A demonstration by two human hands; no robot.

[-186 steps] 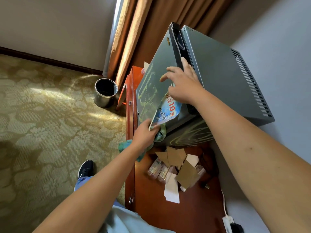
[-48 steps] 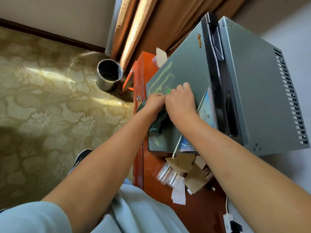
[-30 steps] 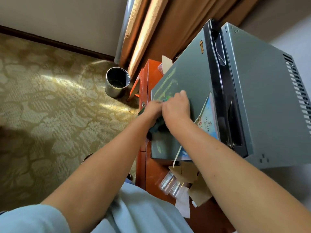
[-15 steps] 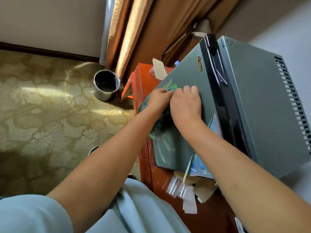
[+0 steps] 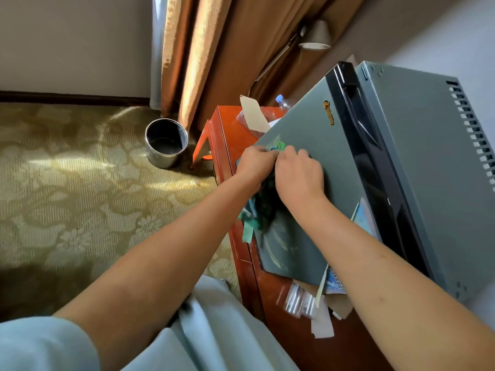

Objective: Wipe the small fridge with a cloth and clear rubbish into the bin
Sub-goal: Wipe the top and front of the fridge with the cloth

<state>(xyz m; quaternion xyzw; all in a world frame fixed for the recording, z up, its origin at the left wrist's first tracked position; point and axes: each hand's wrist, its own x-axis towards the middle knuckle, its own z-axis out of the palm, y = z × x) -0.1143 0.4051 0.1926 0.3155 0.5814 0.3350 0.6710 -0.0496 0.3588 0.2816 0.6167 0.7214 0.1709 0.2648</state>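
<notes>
Soft green cloth (image 5: 263, 207) hangs bunched between my two wrists, limp and light, its loose tail drooping down past the lower edge of the fridge door. It will fold and slip if I pinch only a corner, so I judge it best to keep a wad of it gathered under the palm and press flat. My left hand (image 5: 255, 166) has its fingers curled tight on the upper end of the cloth, and my right hand (image 5: 298, 174) lies just beside it, fingers bent and pressing the same bunch against the grey fridge door (image 5: 308, 145); how much cloth is under the right palm I cannot tell. The door is stiff smooth metal, likely slick when damp, with pale smears showing below my hands.

Nearer me than the hands, below the door's lower corner, scraps of cardboard and paper (image 5: 325, 317) and some clear plastic wrappers (image 5: 297, 302) lie on the red-brown cabinet top (image 5: 281, 325), and a printed card (image 5: 334, 282) sticks out from the door edge. All look light and flimsy, easy to gather by the handful.

Beyond my left hand, out on the patterned carpet, stands the round metal bin (image 5: 166, 141). Past my fingertips a plastic bottle (image 5: 282, 101) and another card scrap (image 5: 253, 113) sit behind the fridge
</notes>
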